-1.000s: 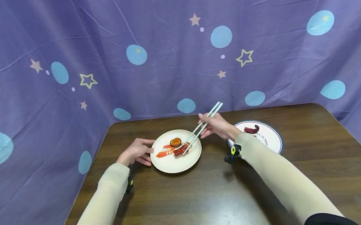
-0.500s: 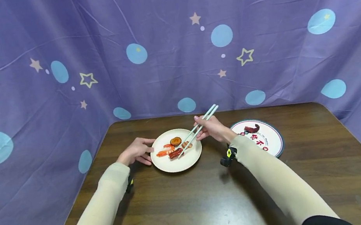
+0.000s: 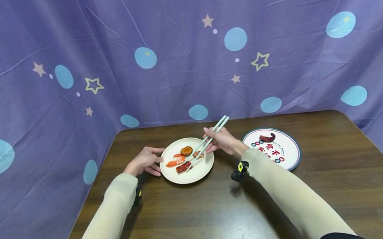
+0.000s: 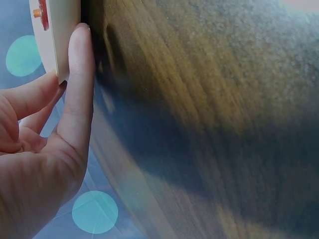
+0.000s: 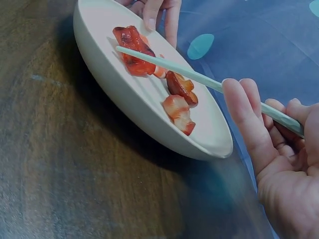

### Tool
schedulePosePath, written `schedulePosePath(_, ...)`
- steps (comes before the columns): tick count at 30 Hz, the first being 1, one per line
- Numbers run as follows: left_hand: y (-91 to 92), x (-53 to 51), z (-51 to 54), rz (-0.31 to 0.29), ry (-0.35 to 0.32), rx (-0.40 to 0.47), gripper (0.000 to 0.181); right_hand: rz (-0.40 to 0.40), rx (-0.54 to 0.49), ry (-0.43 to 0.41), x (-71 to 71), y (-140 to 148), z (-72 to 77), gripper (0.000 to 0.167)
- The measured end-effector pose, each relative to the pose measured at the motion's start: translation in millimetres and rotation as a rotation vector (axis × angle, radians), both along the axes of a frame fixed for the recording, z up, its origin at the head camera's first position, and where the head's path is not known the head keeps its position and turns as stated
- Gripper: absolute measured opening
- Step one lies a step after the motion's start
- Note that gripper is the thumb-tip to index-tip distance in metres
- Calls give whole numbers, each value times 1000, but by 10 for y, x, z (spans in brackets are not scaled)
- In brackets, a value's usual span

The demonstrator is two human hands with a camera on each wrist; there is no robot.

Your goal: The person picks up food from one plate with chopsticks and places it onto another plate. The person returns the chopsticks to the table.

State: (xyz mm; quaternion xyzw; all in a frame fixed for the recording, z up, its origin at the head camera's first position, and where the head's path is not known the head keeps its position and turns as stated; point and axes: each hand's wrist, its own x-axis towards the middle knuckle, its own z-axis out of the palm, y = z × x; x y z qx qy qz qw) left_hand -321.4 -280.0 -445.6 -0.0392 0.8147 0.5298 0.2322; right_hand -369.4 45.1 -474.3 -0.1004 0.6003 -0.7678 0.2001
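Observation:
My right hand [image 3: 223, 141] holds a pair of pale green chopsticks [image 3: 222, 120], their tips down at a glossy dark red piece of meat [image 3: 183, 167] on a cream plate [image 3: 193, 176]. In the right wrist view, a chopstick [image 5: 174, 66] crosses over the meat. At the plate's left rim, my left hand [image 3: 145, 160] pinches the edge, thumb above and fingers [image 4: 79, 74] along the outer side. Near the meat lie orange-red shrimp [image 3: 175, 162], a round brown slice [image 3: 186, 150] and a pale pinkish piece [image 3: 199, 154], partly behind the chopsticks.
Right of the cream plate stands a white plate [image 3: 288, 147] with a blue rim and red lettering. On it lies a curved dark red piece [image 3: 267, 138]; my right sleeve covers part of its near side. A purple curtain [image 3: 171, 85] hangs behind the wooden table [image 3: 192, 219].
The chopsticks have drawn the dark red meat left and towards me across the cream plate. My right hand has shifted left, uncovering more of the white plate. The left hand stays still.

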Motion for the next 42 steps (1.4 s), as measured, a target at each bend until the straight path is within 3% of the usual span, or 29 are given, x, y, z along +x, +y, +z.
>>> schedulePosePath(8, -2, 15, 8, -2, 6, -5, 60, 3, -2, -2, 25, -51, -18, 43)
schedulePosePath(26, 8, 12, 7, 5, -2, -11, 60, 18, -12, -6, 51, -56, -44, 53)
schedulePosePath(34, 9, 8, -1, 8, -12, -16, 60, 3, -23, -43, 84, -54, -55, 49)
schedulePosePath(42, 7, 11, 11, 11, -11, -12, 60, 18, -29, -15, 85, -43, -49, 51)
